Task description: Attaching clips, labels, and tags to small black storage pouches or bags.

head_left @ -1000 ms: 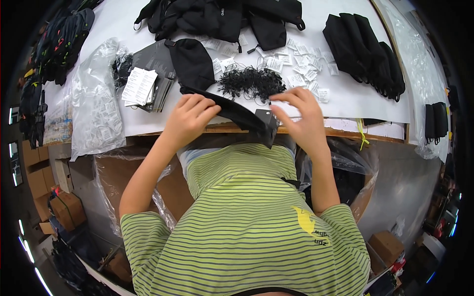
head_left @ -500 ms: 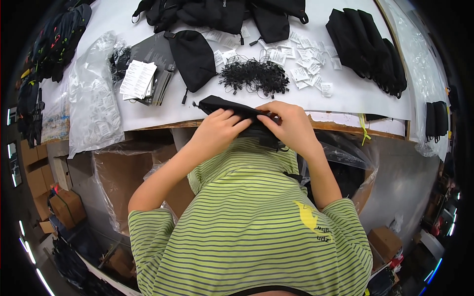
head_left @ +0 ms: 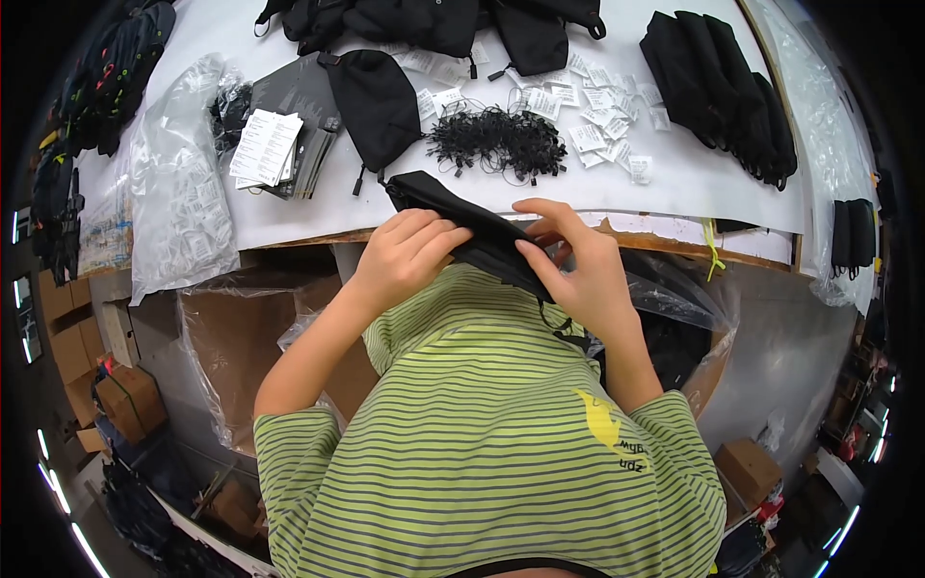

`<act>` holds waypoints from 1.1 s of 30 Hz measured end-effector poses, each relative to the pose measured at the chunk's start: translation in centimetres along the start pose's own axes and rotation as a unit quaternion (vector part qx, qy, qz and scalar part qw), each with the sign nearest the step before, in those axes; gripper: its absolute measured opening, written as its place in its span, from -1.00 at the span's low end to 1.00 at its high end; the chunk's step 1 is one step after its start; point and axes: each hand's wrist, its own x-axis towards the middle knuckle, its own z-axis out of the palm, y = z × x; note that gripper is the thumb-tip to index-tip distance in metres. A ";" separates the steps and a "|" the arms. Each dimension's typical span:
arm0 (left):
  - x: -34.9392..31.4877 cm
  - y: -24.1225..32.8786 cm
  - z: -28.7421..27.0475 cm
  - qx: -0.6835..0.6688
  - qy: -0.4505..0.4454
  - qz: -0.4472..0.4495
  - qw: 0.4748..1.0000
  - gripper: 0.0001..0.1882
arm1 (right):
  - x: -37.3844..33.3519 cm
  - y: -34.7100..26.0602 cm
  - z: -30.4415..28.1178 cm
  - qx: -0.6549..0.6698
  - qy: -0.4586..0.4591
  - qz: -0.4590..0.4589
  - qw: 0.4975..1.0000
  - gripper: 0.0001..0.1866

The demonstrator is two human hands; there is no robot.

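A black fabric pouch (head_left: pixel 489 233) slants across the table's front edge, its far left corner over the tabletop and its near end by my shirt. My left hand (head_left: pixel 409 252) grips its left side with curled fingers. My right hand (head_left: pixel 586 262) holds the right side, thumb against the fabric and forefinger raised off it. A thin dark cord hangs at the near right end. Beyond the pouch lies a tangle of black strings (head_left: pixel 496 144). To the left is another black pouch (head_left: pixel 376 111) with a zip pull.
White tags (head_left: pixel 599 120) are scattered behind the strings. Printed cards (head_left: pixel 265 149) lie on grey sheets, beside a clear plastic bag (head_left: pixel 183 183). Black pouches (head_left: pixel 718 96) are stacked at right, with more black bags (head_left: pixel 414 24) at the back. Plastic-lined cardboard boxes (head_left: pixel 241 337) stand below the edge.
The pouch has been turned and flattened out, its right end swinging down toward me. My left hand shifted slightly left; my right fingers have spread and moved a little right.
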 end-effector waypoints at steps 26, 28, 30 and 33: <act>-0.4 0.9 -3.0 -0.412 -0.309 -0.302 0.802 -0.60 | 0.8 6.4 -0.2 0.283 -0.273 -0.002 0.920 -0.35; -0.5 0.8 -3.9 -0.551 -0.263 -0.425 0.668 -0.61 | -0.4 6.6 -0.1 0.192 -0.296 0.037 0.935 -0.22; -1.4 0.2 -3.7 -0.547 -0.287 -0.462 0.636 -0.61 | -0.4 7.0 0.0 0.209 -0.283 0.118 0.929 -0.22; -1.5 -0.1 -3.6 -0.539 -0.263 -0.525 0.603 -0.61 | -0.4 6.5 -0.9 0.307 -0.187 0.188 0.914 -0.27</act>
